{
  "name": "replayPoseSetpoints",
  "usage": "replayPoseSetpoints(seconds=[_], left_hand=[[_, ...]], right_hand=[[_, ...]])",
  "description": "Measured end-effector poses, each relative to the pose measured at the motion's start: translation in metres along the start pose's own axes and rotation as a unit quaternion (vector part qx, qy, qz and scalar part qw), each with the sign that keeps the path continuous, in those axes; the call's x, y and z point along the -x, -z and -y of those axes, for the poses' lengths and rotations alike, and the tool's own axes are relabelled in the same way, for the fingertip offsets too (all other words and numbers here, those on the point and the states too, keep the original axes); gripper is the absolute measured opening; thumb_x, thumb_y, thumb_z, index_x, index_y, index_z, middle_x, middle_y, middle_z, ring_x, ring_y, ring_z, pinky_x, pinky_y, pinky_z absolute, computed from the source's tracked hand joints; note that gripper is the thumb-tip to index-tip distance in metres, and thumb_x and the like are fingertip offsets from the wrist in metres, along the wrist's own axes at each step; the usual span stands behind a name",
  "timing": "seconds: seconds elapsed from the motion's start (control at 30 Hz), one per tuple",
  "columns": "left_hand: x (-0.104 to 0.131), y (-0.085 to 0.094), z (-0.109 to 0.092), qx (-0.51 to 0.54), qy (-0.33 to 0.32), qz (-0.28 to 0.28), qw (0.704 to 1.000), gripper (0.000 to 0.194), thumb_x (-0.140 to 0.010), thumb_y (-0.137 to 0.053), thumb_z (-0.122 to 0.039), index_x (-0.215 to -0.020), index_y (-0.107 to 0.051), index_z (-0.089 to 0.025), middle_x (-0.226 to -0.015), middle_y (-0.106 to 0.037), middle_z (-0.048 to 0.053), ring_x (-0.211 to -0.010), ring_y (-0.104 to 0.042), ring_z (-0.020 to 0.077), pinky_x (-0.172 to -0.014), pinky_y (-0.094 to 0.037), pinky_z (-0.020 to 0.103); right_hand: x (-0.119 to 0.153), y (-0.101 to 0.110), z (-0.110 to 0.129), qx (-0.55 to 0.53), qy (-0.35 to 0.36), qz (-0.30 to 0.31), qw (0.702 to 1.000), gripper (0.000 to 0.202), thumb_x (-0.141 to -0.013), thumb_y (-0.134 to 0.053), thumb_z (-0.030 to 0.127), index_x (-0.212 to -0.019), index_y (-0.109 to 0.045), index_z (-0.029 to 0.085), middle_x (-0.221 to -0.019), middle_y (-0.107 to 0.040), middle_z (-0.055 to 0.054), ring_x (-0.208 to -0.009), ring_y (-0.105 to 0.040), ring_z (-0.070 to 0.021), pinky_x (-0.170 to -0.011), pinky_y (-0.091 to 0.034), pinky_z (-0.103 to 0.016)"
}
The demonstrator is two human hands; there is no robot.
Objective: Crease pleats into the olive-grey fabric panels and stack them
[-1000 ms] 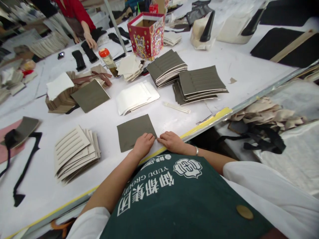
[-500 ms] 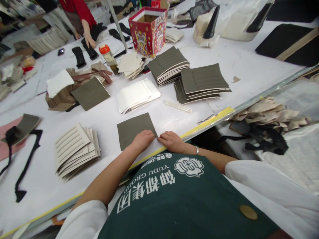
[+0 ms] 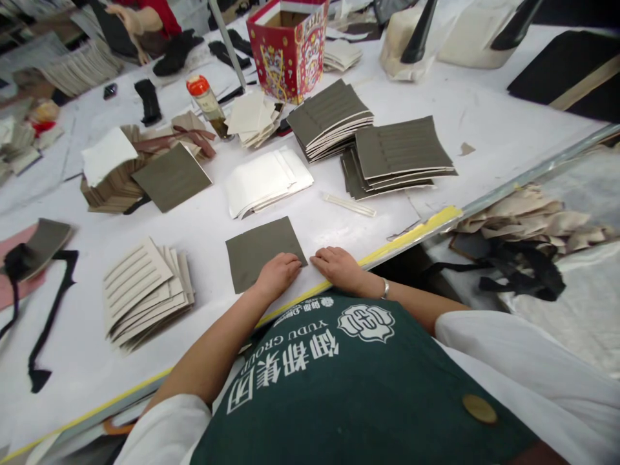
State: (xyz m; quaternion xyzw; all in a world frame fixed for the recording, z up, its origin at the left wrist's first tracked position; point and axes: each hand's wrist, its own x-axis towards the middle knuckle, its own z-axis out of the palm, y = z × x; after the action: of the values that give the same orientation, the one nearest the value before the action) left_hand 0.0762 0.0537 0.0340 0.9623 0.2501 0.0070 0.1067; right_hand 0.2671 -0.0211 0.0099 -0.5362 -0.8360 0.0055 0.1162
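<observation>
A dark grey-green rectangular panel (image 3: 259, 248) lies flat on the white table in front of me. My left hand (image 3: 279, 274) rests on its near right corner, fingers close together and laid over the edge; their undersides are hidden. Just right of the panel, my right hand (image 3: 338, 268) lies palm down on the table by the yellow-taped edge, fingers stretched out and holding nothing. A small gap separates my two hands.
Left stands a stack of ribbed beige panels (image 3: 145, 290). Beyond lie white sheets (image 3: 268, 181) and two stacks of ribbed dark panels (image 3: 329, 119) (image 3: 404, 152). A red box (image 3: 288, 51) and red-lidded jar (image 3: 208, 106) stand farther back. Another person's hand (image 3: 128, 19) shows top left.
My right hand has shifted slightly right, away from the panel's edge. My left hand stays on the corner. The other person's hand has risen from the black pieces, and the view has tilted slightly.
</observation>
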Motion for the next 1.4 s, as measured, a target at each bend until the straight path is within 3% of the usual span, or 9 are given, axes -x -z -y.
replayPoseSetpoints(seconds=[0.23, 0.47, 0.7, 1.0, 1.4], left_hand=[[0.003, -0.013, 0.005, 0.045, 0.006, -0.069, 0.997, 0.021, -0.085, -0.05, -0.026, -0.099, -0.062, -0.016, -0.102, -0.061, 0.007, -0.089, -0.054, 0.0183, -0.082, -0.045, 0.031], [0.002, -0.012, 0.009, 0.103, 0.007, -0.072, 0.992, 0.021, -0.083, -0.052, -0.025, -0.099, -0.062, -0.016, -0.102, -0.061, 0.008, -0.093, -0.055, 0.019, -0.086, -0.045, 0.033], [0.002, -0.008, 0.008, 0.13, 0.004, -0.066, 0.989, 0.021, -0.083, -0.051, -0.025, -0.099, -0.063, -0.017, -0.1, -0.06, 0.007, -0.093, -0.055, 0.0184, -0.086, -0.044, 0.032], [0.001, -0.008, 0.008, 0.134, 0.007, -0.055, 0.989, 0.021, -0.081, -0.051, -0.022, -0.098, -0.063, -0.015, -0.1, -0.061, 0.007, -0.093, -0.055, 0.0187, -0.086, -0.044, 0.032], [0.0, -0.008, 0.007, 0.127, 0.02, -0.047, 0.991, 0.021, -0.078, -0.053, -0.019, -0.096, -0.063, -0.017, -0.1, -0.061, 0.007, -0.092, -0.056, 0.0191, -0.085, -0.044, 0.032]], right_hand=[[-0.025, 0.013, -0.016, 0.053, 0.189, 0.09, 0.976, 0.023, -0.091, -0.036, 0.016, -0.097, -0.058, 0.011, -0.086, -0.056, -0.009, -0.074, -0.048, -0.0177, -0.063, -0.032, -0.031], [-0.04, 0.023, -0.022, 0.091, 0.295, 0.13, 0.942, 0.026, -0.091, -0.031, 0.012, -0.093, -0.057, 0.009, -0.084, -0.055, -0.009, -0.071, -0.049, -0.0164, -0.06, -0.033, -0.031], [-0.045, 0.024, -0.024, 0.116, 0.345, 0.131, 0.922, 0.025, -0.09, -0.031, 0.012, -0.093, -0.056, 0.009, -0.082, -0.055, -0.009, -0.072, -0.05, -0.0176, -0.059, -0.033, -0.031], [-0.048, 0.025, -0.027, 0.109, 0.352, 0.164, 0.915, 0.025, -0.091, -0.031, 0.014, -0.095, -0.056, 0.01, -0.086, -0.056, -0.008, -0.07, -0.05, -0.0168, -0.06, -0.033, -0.031], [-0.05, 0.019, -0.026, 0.086, 0.385, 0.127, 0.91, 0.023, -0.091, -0.032, 0.014, -0.092, -0.055, 0.011, -0.084, -0.056, -0.008, -0.07, -0.049, -0.0159, -0.061, -0.032, -0.031]])
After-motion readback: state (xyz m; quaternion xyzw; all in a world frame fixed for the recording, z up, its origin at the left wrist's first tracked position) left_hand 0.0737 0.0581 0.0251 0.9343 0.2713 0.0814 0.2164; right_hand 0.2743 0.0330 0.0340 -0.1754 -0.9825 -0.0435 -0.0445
